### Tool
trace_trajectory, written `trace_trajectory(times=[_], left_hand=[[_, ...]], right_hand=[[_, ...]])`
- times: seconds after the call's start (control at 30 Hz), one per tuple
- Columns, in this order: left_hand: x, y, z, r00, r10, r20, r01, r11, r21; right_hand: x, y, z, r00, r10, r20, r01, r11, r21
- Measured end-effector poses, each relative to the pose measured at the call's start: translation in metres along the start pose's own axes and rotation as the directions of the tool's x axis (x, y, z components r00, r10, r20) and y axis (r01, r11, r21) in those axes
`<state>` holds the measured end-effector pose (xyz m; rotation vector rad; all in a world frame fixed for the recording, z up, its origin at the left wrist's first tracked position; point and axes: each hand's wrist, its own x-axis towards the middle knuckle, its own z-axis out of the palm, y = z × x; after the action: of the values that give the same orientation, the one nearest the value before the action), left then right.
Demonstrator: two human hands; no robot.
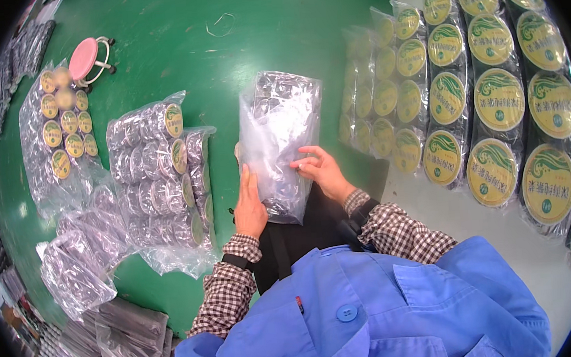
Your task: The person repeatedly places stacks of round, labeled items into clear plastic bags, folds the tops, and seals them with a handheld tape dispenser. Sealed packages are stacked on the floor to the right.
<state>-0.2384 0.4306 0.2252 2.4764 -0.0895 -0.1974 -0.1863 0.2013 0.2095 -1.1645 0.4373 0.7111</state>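
Note:
A clear plastic bag [280,122] with dark, glossy contents lies in front of me, its lower end over my dark-clad lap. What is inside cannot be made out through the glare. My left hand [250,208] rests along the bag's lower left edge, fingers stretched out and lying against the film. At the opposite edge, my right hand [322,173] is bent inward, with thumb and fingertips pinching the bag's film. The other fingers of that hand are curled and slightly raised.
Bagged rolls with round yellow-green labels [499,100] stand in rows on a pale surface at right. More wrapped rolls [157,168] and crumpled clear bags [77,262] lie left on the green floor [174,46]. A pink stool [84,59] and dark folded sheets [121,342] are also at left.

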Motion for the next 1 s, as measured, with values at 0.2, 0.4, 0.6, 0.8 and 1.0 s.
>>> trace_trajectory(times=[0.2, 0.4, 0.6, 0.8, 1.0], left_hand=[[-0.014, 0.007, 0.009, 0.960, 0.112, 0.255, -0.098, 0.993, -0.068], [-0.011, 0.021, 0.008, 0.938, 0.145, 0.316, -0.147, 0.989, -0.018], [-0.017, 0.018, 0.003, 0.942, 0.092, 0.323, -0.096, 0.995, -0.002], [-0.066, -0.032, 0.001, 0.885, -0.147, 0.441, -0.043, 0.919, 0.392], [0.022, 0.021, -0.031, 0.983, 0.126, 0.130, -0.126, 0.992, -0.009]], right_hand=[[-0.018, -0.029, 0.021, 0.986, -0.121, 0.113, 0.124, 0.992, -0.024], [-0.026, -0.036, 0.017, 0.999, -0.014, 0.032, 0.010, 0.992, 0.122], [-0.014, 0.003, -0.002, 0.982, 0.000, -0.187, 0.042, 0.975, 0.220], [-0.010, 0.005, -0.009, 0.987, 0.047, -0.155, 0.023, 0.907, 0.420], [0.009, 0.017, -0.018, 0.987, 0.070, -0.144, 0.006, 0.882, 0.472]])
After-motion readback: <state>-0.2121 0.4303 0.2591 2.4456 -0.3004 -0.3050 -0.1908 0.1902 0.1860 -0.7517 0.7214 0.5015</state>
